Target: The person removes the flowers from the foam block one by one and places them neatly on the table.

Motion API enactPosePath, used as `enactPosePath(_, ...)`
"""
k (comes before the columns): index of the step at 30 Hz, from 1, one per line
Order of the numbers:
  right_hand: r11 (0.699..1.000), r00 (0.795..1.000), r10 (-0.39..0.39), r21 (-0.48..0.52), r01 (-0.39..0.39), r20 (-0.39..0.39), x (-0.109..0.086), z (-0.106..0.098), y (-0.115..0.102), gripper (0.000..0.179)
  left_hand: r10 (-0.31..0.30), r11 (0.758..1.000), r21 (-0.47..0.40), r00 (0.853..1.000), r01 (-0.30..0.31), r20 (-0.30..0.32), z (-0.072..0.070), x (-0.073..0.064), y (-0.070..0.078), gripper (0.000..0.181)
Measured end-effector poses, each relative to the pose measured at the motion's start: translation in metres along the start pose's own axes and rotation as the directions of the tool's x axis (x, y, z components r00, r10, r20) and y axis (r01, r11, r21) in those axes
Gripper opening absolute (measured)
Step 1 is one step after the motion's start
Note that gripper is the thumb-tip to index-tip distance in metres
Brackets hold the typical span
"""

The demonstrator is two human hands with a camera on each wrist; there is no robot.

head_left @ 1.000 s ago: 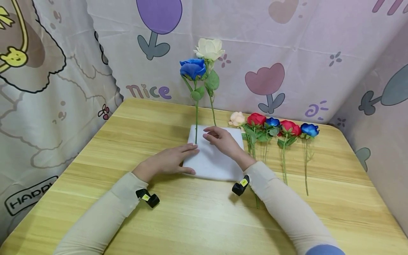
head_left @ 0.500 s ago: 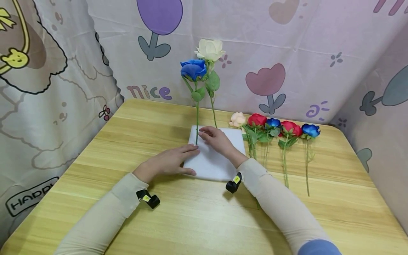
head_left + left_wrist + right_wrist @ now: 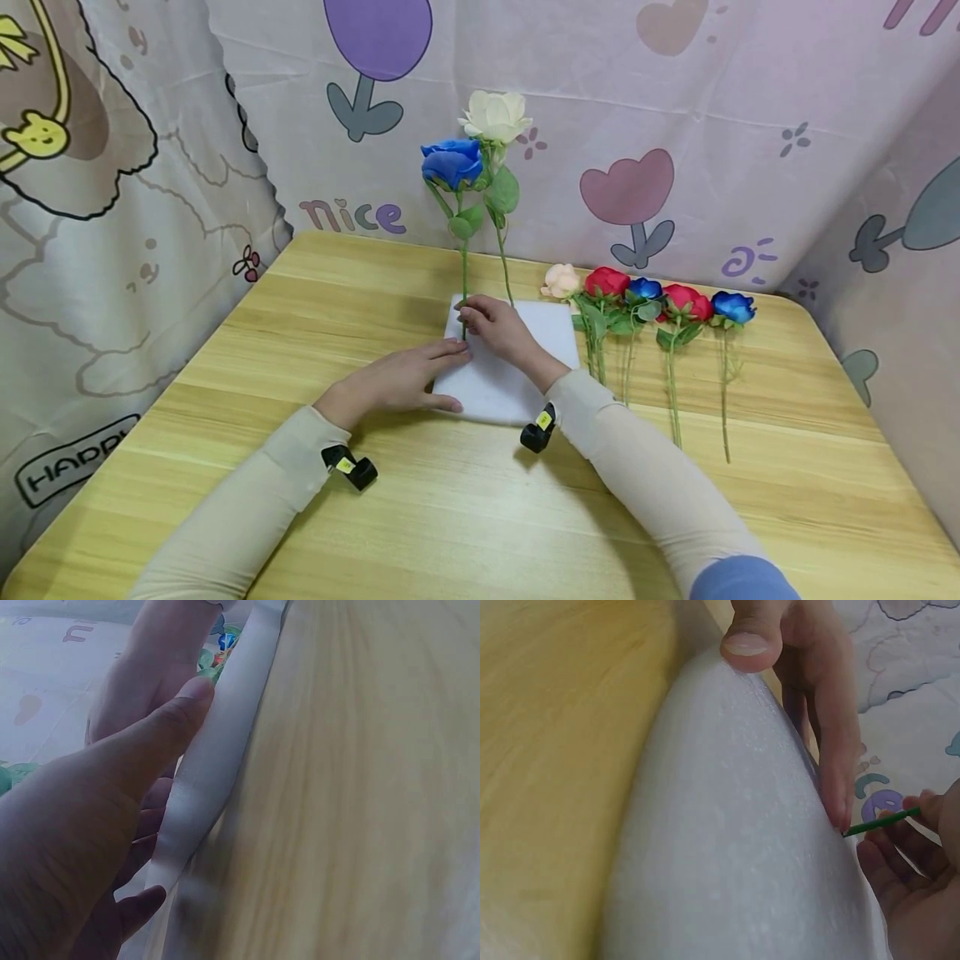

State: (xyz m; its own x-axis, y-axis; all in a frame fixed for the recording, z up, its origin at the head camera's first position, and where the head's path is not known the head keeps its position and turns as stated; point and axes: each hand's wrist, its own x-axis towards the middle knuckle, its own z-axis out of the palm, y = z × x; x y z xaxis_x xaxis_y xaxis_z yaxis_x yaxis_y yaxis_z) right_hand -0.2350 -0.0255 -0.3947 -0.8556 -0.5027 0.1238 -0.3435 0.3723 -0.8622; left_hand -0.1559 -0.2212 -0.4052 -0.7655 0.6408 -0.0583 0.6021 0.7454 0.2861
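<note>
A blue artificial rose (image 3: 452, 164) stands upright, its stem (image 3: 881, 823) stuck in a white foam block (image 3: 510, 383). Low on that stem, my right hand (image 3: 501, 332) pinches it between thumb and fingers. My left hand (image 3: 397, 377) lies on the block's left side, fingers extended, fingertips by the foot of the stem and thumb at the front edge. Behind the right hand, a white rose (image 3: 495, 117) stands with its stem running down to the back of the block; the hand does not touch its bloom.
To the right of the block lie several loose roses: a pale peach one (image 3: 561, 282), red ones (image 3: 686, 302) and blue ones (image 3: 732, 307), stems towards the front. A printed curtain (image 3: 525, 200) hangs behind the wooden table (image 3: 450, 517).
My right hand has moved left from near the white rose's stem to the blue rose's stem and now pinches it. The blue bloom shifts slightly left. My left hand stays put.
</note>
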Motion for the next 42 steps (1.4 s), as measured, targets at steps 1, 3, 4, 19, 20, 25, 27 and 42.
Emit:
enactPosePath(1,1.000,1.000,-0.004,-0.001,0.004,-0.003,0.000,0.001,0.000,0.026,0.001,1.000,-0.002,1.000,-0.001,-0.001,0.000,0.000,0.000,0.093)
enactPosePath(3,1.000,1.000,-0.005,0.006,0.005,-0.009,0.001,0.003,0.000,0.025,0.002,1.000,-0.006,1.000,-0.002,0.000,0.000,0.000,0.000,0.093)
enactPosePath(4,1.000,1.000,-0.005,0.014,0.006,-0.013,0.001,0.004,0.000,0.024,0.002,1.000,-0.008,1.000,-0.002,0.001,0.000,0.001,-0.001,0.092)
enactPosePath(19,0.978,0.999,-0.018,0.206,0.026,-0.039,0.000,-0.007,-0.015,0.026,0.009,1.000,-0.022,1.000,-0.009,-0.002,0.000,0.002,0.000,0.093)
enactPosePath(20,0.978,0.999,-0.030,0.207,0.038,-0.043,0.000,-0.009,-0.018,0.027,0.008,1.000,-0.019,1.000,-0.008,0.000,0.000,0.002,0.000,0.093)
enactPosePath(25,0.982,0.997,-0.070,0.174,0.077,-0.045,-0.002,-0.016,-0.026,0.028,0.014,1.000,-0.011,1.000,-0.014,-0.004,0.001,0.002,-0.002,0.092)
enactPosePath(27,0.986,0.996,-0.075,0.146,0.081,-0.048,-0.004,-0.018,-0.026,0.028,0.018,1.000,-0.011,1.000,-0.018,-0.009,0.002,0.002,-0.003,0.093)
enactPosePath(42,0.990,0.989,-0.132,0.035,0.135,-0.069,-0.029,-0.039,-0.020,0.014,-0.011,1.000,-0.014,1.000,0.011,-0.003,0.004,0.002,-0.003,0.094)
